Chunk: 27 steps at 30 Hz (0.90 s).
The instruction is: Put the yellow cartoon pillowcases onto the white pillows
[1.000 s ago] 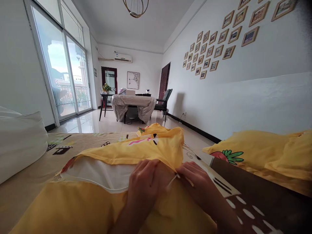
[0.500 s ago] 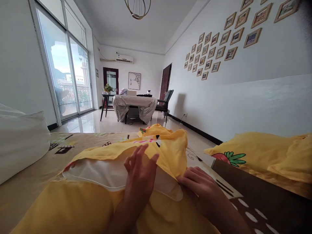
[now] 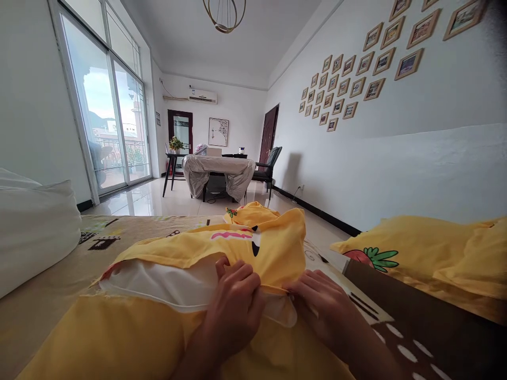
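A yellow fabric cover (image 3: 279, 237) with a pink and black print lies in front of me, its opening facing me. White inner fabric (image 3: 158, 282), probably a pillow, shows between the cover's upper and lower layers. My left hand (image 3: 237, 301) has its fingers curled over the upper edge of the opening, near the middle. To its right, my right hand (image 3: 322, 303) pinches the cover's edge by the right corner of the white piece. The fingertips of both hands are partly hidden.
A white pillow (image 3: 35, 232) stands at the left on the patterned bed sheet (image 3: 138, 227). Another yellow piece with a carrot print (image 3: 431, 253) lies at the right. Beyond the bed are a covered table (image 3: 222, 163) and a black chair (image 3: 271, 166).
My left hand has come down from its raised, spread pose and closed on the upper edge, pulling it toward me over the white fabric. My right hand has hardly moved.
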Available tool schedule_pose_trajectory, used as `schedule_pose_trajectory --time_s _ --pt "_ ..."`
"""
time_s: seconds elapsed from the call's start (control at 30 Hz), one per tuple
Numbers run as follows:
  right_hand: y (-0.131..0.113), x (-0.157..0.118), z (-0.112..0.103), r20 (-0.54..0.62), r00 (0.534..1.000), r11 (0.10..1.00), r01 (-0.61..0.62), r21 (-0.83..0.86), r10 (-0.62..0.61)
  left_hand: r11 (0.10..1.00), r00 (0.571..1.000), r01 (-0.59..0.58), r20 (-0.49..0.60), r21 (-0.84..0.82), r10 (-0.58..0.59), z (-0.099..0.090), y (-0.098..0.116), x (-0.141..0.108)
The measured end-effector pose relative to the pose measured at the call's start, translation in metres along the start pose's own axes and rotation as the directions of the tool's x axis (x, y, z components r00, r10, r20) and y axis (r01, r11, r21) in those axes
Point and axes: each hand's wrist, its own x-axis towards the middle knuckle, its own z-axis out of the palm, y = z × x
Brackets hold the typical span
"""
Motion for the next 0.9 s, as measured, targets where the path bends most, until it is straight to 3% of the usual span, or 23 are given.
schedule_pose_trajectory --time_s 0.2,0.4,0.5,0.57,0.63,0.73,0.8,0.9 --pt "-0.002 0.002 -0.003 -0.042 0.999 0.990 0.014 0.143 -0.008 0.997 0.999 0.043 0.008 0.058 -0.044 0.004 0.004 -0.005" --pt "-0.001 0.003 0.000 -0.157 0.986 0.988 0.083 0.133 -0.062 0.959 0.969 0.199 0.104 0.202 -0.223 0.005 0.007 -0.005" --pt "-0.003 0.003 0.001 -0.167 0.984 0.989 0.085 0.123 -0.064 0.957 0.962 0.220 0.121 0.191 -0.246 0.006 0.003 -0.006" --pt "-0.004 0.003 0.001 -0.183 0.981 0.989 0.091 0.118 -0.069 0.966 0.976 0.192 0.069 0.172 -0.206 0.009 0.002 -0.007" --pt "-0.006 0.004 0.002 -0.205 0.977 0.989 0.090 0.113 -0.066 0.979 0.990 0.134 -0.059 0.153 -0.126 0.011 0.004 -0.008" --pt "-0.006 0.004 0.004 -0.227 0.972 0.990 0.086 0.111 -0.059 0.992 0.948 0.015 -0.319 0.124 0.025 0.015 0.014 -0.010" --pt "-0.006 0.004 0.006 -0.223 0.973 0.990 0.086 0.110 -0.060 0.986 0.922 -0.125 -0.355 0.108 0.156 0.018 0.021 -0.011" --pt "-0.005 0.003 0.008 -0.215 0.975 0.989 0.090 0.116 -0.064 0.958 0.911 -0.269 -0.295 0.101 0.287 0.022 0.029 -0.012"
